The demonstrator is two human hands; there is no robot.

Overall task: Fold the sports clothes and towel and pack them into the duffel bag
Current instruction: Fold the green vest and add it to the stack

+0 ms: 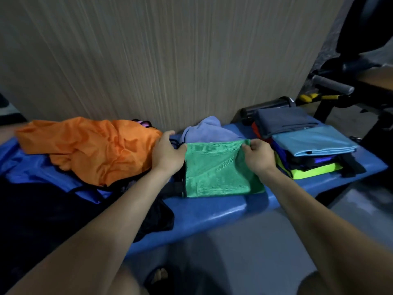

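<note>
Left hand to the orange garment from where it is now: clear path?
Probably yes. The left hand grips the green mesh garment's left edge, right beside the orange garment, which lies uncovered on top of the pile on the blue bench. It would have to let go of the green one first.

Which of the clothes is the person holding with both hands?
The green one, in the middle of the bench. The orange one lies crumpled to its left, and the others sit stacked on the right.
</note>
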